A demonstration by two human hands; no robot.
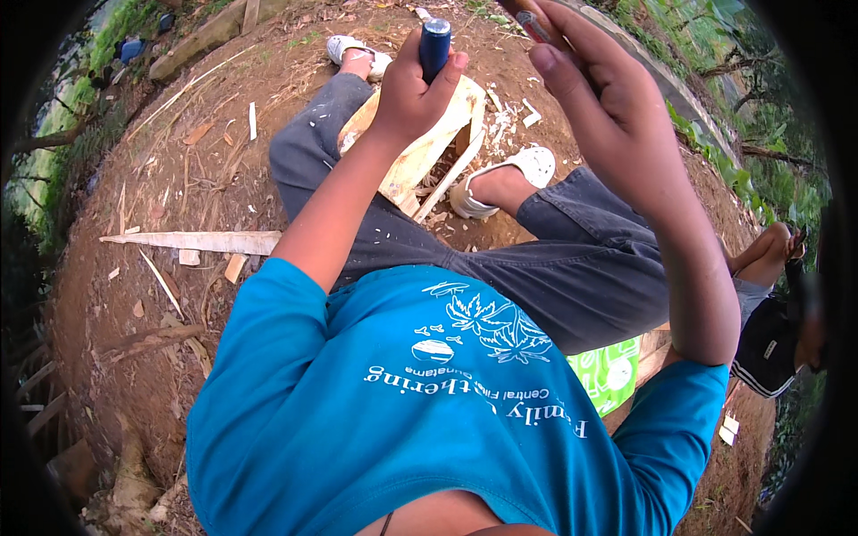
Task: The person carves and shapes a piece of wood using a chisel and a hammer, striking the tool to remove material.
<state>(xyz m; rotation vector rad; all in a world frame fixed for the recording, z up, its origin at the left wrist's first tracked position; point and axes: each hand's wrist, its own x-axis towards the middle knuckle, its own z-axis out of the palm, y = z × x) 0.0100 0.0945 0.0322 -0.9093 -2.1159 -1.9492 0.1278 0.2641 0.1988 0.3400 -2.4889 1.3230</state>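
My left hand [404,105] is closed round a dark blue cylindrical handle [435,46], its rounded end upward. Whatever extends below the handle is hidden by my fingers. Just beyond and below that hand, a pale carved wooden piece [462,107] with a hollowed opening lies between my legs. Raised at the upper right, my right hand [617,112] grips a brown wooden handle [527,18]. The top of the picture cuts this handle off, so the tool's kind does not show. The two hands are apart.
Wood shavings [532,116] and offcuts [235,267] litter the brown dirt ground. A long pointed wood strip [192,241] lies at my left. Beside my right hip is a green printed bag [617,375]. Another person [764,335] sits at the far right. A log [201,49] lies at the far left.
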